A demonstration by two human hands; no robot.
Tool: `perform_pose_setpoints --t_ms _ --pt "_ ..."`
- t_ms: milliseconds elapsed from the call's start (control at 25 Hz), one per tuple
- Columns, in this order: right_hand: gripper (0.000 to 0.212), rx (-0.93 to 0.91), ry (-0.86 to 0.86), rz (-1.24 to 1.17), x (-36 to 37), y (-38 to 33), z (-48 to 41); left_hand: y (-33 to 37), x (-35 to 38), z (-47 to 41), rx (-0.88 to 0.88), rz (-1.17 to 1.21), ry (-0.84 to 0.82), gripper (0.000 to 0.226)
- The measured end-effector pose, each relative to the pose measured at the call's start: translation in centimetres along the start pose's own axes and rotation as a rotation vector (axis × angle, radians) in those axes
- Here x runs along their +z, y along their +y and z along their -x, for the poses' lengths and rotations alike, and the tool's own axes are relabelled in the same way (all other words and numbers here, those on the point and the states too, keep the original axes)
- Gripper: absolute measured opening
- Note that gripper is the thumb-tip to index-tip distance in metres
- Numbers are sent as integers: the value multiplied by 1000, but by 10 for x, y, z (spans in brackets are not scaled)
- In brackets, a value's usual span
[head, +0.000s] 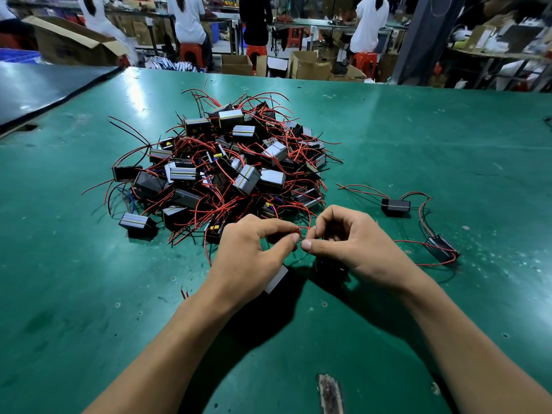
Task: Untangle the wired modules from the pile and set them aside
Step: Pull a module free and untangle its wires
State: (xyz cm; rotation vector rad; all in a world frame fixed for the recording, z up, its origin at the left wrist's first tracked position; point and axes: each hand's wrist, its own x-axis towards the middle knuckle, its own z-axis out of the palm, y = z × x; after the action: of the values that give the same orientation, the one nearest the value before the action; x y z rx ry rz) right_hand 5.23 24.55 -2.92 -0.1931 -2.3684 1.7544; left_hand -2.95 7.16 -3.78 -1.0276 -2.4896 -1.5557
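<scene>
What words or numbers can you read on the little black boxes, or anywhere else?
No text can be read anywhere.
Modules in the pile: no print shows, only yellow stripes.
Red wire pinched by the left hand and right hand: no print.
Cardboard box at back left: dark marks, too blurred to read.
</scene>
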Motion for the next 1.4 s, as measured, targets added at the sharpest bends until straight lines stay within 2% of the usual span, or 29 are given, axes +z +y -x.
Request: perform_pose_setpoints --t_ms 440,600,680,760,840,920,1040,1200,1400 --pt "28 -1 6 -10 -1 1 -1 2 -2 0 29 18 10 14" --pt "19 0 3 -33 0 2 0 2 0 0 46 15 61 9" --pt "12 -13 49 -62 1 1 0 1 -1 -1 58 8 78 8" --pt "11 -45 180 -77 2 -1 -1 0 0 -1 72 -2 81 8" --pt "24 -95 345 -25 3 -3 -1 -1 0 -2 91 -11 88 9" --pt "31 -174 429 71 4 -5 1 -2 2 -2 116 -24 101 9" --pt "28 -255 417 136 10 -7 4 -3 2 -3 140 -47 105 10" --pt "29 -281 493 354 13 -3 0 -4 1 -3 135 -39 101 11" --pt "16 -327 465 371 10 0 -1 -3 2 -2 157 -39 83 14"
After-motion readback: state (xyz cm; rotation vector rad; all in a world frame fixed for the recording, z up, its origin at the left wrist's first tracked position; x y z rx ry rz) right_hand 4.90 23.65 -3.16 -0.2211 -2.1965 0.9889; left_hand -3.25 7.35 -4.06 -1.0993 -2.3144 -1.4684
